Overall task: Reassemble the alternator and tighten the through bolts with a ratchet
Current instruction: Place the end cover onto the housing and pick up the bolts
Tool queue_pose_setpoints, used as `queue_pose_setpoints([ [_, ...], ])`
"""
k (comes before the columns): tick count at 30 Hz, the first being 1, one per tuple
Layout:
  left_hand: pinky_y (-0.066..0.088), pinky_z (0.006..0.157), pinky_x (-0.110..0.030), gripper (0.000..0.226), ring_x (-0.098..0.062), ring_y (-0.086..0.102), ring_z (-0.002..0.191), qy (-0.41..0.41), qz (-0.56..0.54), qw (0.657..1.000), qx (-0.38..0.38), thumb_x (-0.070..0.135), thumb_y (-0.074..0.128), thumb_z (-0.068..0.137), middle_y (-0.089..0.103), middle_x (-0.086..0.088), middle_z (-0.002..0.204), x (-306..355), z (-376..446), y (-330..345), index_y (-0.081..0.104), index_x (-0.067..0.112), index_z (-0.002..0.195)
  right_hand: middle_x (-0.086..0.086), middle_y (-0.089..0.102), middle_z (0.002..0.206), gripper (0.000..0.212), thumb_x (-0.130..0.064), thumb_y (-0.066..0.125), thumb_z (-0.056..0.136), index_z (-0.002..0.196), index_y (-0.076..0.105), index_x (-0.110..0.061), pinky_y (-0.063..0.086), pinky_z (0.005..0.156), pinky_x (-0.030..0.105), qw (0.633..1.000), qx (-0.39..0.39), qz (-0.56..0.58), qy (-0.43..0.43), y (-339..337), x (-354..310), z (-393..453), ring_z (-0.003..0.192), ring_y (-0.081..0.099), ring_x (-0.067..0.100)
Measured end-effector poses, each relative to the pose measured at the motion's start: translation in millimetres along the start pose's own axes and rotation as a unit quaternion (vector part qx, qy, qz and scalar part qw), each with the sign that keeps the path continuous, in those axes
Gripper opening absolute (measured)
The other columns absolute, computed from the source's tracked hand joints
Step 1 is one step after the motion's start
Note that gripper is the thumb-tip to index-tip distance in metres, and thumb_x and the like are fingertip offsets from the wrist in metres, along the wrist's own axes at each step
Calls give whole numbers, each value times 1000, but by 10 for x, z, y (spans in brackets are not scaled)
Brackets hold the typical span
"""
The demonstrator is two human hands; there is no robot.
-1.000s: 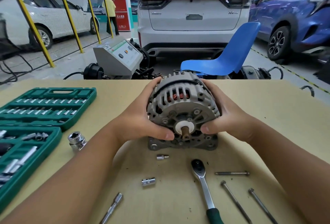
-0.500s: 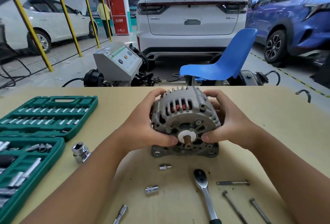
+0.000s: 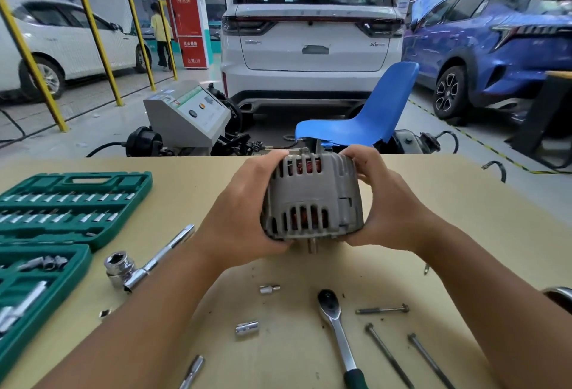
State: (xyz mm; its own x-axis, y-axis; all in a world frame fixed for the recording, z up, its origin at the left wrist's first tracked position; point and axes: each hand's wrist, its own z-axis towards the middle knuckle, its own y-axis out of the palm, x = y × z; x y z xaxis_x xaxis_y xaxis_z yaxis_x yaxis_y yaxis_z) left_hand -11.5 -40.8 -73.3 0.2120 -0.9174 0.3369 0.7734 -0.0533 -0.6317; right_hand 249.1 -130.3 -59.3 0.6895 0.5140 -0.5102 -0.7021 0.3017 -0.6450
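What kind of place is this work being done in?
Most likely a car repair workshop: parked cars such as the white SUV stand behind the workbench, a green socket set lies open, and both hands hold an alternator.

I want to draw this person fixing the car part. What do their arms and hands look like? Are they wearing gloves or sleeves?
No gloves and no sleeves. Both forearms are bare right down to the bottom of the picture, and the left hand and right hand are bare too. No rings or watch show. The right hand has a few small dark specks near the knuckles, maybe grime.
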Motion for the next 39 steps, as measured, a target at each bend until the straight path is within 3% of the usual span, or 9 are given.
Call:
queue_pose_setpoints([
  [4,51,101,-36,101,-25,52,126,52,79,996,-4,41,93,68,49,-7,144,18,-39,48,39,13,149,-8,54,138,108,-29,96,54,146,39,-24,54,97,38,995,23,-85,-48,75,93,-66,124,57,16],
  [6,51,101,-43,98,-27,51,126,60,95,993,-20,42,91,68,48,-8,144,57,-46,51,38,16,147,-7,52,142,108,-31,98,56,146,38,-26,55,98,39,992,34,-109,-56,111,115,-112,128,54,15],
  [8,51,100,-44,96,-24,49,128,50,88,994,-38,46,85,68,46,-2,145,92,-48,20,37,21,148,-7,50,145,108,-33,98,58,146,36,-29,55,98,40,990,44,-124,-51,134,101,-142,129,53,14],
  [11,53,100,-45,98,-20,47,132,33,77,995,-49,50,82,66,45,2,148,118,-68,-15,37,26,149,-9,50,144,104,-33,96,62,146,35,-29,53,99,29,988,55,-133,-49,162,40,-170,128,53,10],
  [15,54,101,-50,105,-23,46,135,29,60,997,-47,36,95,63,45,-1,150,127,-90,0,36,27,149,-8,48,146,103,-30,94,64,147,34,-29,49,102,24,985,65,-154,-34,180,-23,-254,131,49,8],
  [19,54,101,-52,101,-28,48,137,68,103,992,-39,30,96,63,47,-6,150,157,-117,-21,39,25,147,-2,39,158,106,-24,96,64,149,34,-22,43,113,32,983,66,-168,-41,142,-57,-400,146,40,16],
  [25,46,114,-50,87,-19,31,153,75,91,990,-80,51,69,71,39,6,158,312,-159,-146,40,33,151,0,32,165,103,-22,85,65,153,32,-23,39,119,43,987,39,-154,-23,21,-184,-632,153,30,17],
  [30,41,118,-54,87,-17,23,158,78,95,988,-92,44,84,76,38,9,162,387,-294,-230,42,39,151,-2,22,169,90,-35,76,75,153,33,-20,33,121,43,993,14,-120,-8,-2,-346,-808,155,22,15],
  [39,52,108,-56,91,-27,39,151,69,148,986,-34,35,98,66,51,-2,153,458,-502,-208,50,25,142,4,26,167,73,-43,69,87,148,43,-13,40,117,49,986,37,-160,-5,127,-611,-857,154,27,18],
])
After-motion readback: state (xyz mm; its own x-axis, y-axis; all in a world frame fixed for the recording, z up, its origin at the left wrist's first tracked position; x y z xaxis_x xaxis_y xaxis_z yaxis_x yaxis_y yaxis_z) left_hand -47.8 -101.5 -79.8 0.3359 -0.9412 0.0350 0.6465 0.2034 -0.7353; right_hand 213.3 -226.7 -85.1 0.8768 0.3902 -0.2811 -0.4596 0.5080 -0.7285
